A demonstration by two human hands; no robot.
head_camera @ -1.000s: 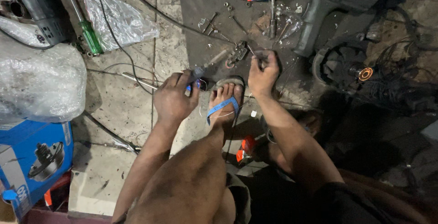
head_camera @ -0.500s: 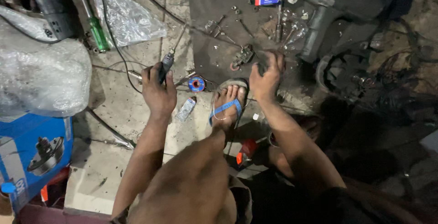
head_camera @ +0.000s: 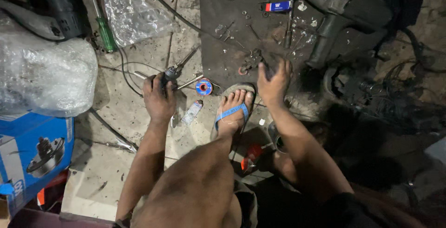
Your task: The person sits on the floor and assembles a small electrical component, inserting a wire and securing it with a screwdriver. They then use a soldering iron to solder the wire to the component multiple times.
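Top left: I see a green-handled screwdriver [head_camera: 106,34] lying on the concrete floor [head_camera: 111,112], just beside a crumpled clear plastic bag [head_camera: 134,16].
Left edge: a big bundle of bubble wrap [head_camera: 44,77] sits above a blue cardboard box [head_camera: 32,151].
Centre: a small blue spool [head_camera: 203,87] lies near my foot in a blue-strapped sandal [head_camera: 232,112].
Top right: a grey power tool [head_camera: 341,9] rests on a dark mat [head_camera: 223,33], with a small blue packet [head_camera: 278,6] near it.
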